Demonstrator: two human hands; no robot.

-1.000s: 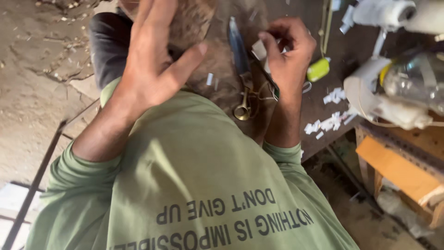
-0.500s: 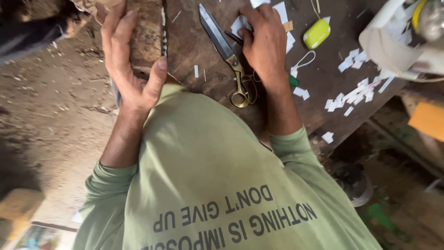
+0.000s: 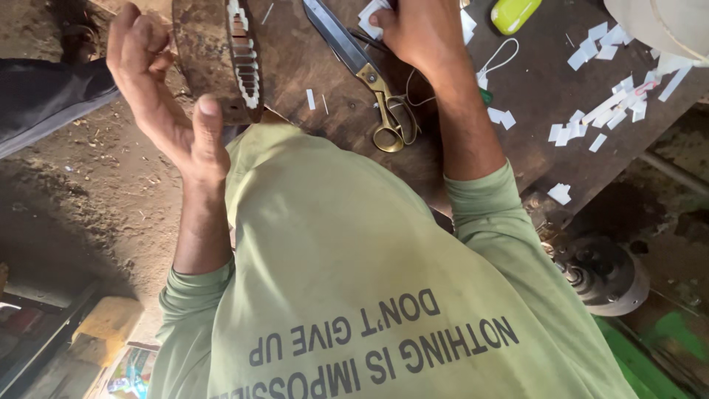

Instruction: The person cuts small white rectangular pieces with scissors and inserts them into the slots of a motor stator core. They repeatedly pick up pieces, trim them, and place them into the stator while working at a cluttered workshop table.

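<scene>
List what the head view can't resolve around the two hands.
- Right hand: fingertips and the white paper piece they touch are cut off by the top edge.
- Left hand: curled fingers hide whether it holds anything.
- Scissors: blade tips are cut off at the top edge.

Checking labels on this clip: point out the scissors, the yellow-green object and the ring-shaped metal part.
scissors [image 3: 367, 70], head view, pivot.
yellow-green object [image 3: 515, 13], head view, middle.
ring-shaped metal part [image 3: 199, 59], head view, rusty outer face.

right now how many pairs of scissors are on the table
1. The scissors lie on the dark table just left of the right hand, brass handles toward the person. Others could be hidden beyond the frame's top edge.
</scene>
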